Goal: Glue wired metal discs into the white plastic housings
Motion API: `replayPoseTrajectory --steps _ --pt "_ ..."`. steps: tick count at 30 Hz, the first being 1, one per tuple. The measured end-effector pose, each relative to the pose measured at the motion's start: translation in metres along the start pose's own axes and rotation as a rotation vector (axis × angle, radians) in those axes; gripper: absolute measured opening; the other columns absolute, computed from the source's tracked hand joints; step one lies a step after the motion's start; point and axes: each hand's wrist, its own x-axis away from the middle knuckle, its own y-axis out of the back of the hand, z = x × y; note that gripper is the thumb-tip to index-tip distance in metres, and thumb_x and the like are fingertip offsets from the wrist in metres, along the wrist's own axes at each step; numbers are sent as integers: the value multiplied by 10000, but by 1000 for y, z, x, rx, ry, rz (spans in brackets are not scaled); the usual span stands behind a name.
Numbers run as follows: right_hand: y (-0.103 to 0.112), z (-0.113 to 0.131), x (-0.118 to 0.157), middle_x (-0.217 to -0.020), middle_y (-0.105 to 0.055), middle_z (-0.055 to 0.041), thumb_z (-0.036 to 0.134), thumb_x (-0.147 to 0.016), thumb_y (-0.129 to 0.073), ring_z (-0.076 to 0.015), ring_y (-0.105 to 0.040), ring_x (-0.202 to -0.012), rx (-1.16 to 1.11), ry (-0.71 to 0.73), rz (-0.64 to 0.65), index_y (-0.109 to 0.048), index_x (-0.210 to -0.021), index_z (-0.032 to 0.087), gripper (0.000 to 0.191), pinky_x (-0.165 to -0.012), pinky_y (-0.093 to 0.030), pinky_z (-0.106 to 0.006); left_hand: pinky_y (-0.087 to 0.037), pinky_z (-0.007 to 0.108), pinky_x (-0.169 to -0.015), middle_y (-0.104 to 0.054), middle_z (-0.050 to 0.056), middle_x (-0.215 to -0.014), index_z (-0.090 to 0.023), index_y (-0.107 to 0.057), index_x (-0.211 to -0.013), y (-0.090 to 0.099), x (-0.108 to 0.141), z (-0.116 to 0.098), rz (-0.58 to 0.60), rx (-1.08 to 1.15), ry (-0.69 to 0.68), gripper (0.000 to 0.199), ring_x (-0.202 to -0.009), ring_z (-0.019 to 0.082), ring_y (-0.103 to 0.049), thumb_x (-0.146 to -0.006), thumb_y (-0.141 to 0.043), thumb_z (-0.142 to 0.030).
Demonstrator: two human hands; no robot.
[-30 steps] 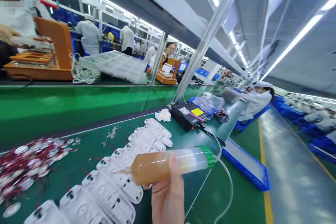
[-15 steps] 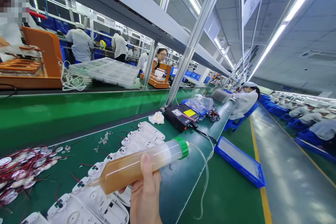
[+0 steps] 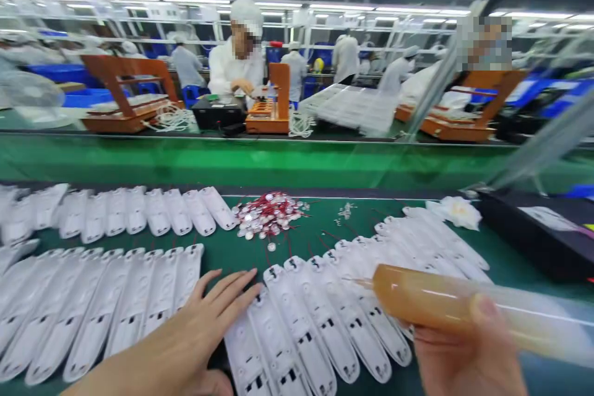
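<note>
In my right hand [image 3: 473, 346] lies a large dispensing syringe [image 3: 431, 300] filled with amber liquid, the thumb on top and the needle tip pointing left. Below and left of the tip, white plastic housings [image 3: 304, 328] stand side by side in a slanted row, thin red wires at their upper ends. My left hand [image 3: 218, 309] is spread flat, fingers stretched toward the near housings of that row; whether the fingertips touch them I cannot tell. Behind the housings sits a pile of round metal discs with red wires [image 3: 266, 216].
More white housings [image 3: 125, 297] fill the left in two rows. Small pale parts [image 3: 346, 211] and a crumpled tissue [image 3: 457, 211] lie farther back. A black box [image 3: 538, 229] stands at right. Beyond the green partition [image 3: 208, 161], a co-worker [image 3: 239, 59] works near orange fixtures [image 3: 273, 111].
My view has swung left from the aisle to face the bench. My left hand has come into view over the housings. The syringe is still in my right hand, now at the right.
</note>
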Motion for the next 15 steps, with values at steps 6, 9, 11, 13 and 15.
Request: replayPoseTrajectory --steps 6,9,11,13,15 --pt "17 -41 9 -957 -578 -21 416 -663 -663 -159 -560 -863 153 198 -5 -559 -898 224 321 -598 -517 -231 -379 394 -909 -445 72 -1267 -316 -427 -1283 22 -31 -8 -125 35 -90 482 -1118 244 -415 -831 -593 -337" --pt "28 -61 18 -893 -596 -54 425 -721 -628 -199 -588 -768 313 389 138 -545 -996 195 368 -631 -527 -339 -385 341 -823 -486 70 -1103 -281 -528 -1185 15 -46 -3 -188 17 -187 411 -955 203 -447 -792 -648 -290" --pt "32 -67 22 -892 -598 -72 479 -692 -650 -223 -592 -770 400 415 185 -521 -1066 181 496 -669 -527 -394 -381 318 -787 -486 67 -1023 -261 -549 -1169 11 -55 -1 -221 6 -214 390 -893 186 -439 -793 -646 -295" --pt "35 -67 24 -936 -594 -86 528 -661 -662 -257 -582 -862 468 398 234 -509 -1110 201 576 -727 -519 -434 -378 292 -751 -480 57 -953 -251 -565 -1160 9 -65 0 -232 7 -199 362 -844 170 -428 -807 -629 -300" --pt "37 -65 23 -969 -590 -89 546 -641 -672 -283 -555 -948 519 377 278 -544 -1074 235 548 -777 -505 -449 -373 269 -719 -467 44 -904 -259 -571 -1162 8 -73 0 -219 18 -182 355 -807 157 -419 -815 -620 -310"
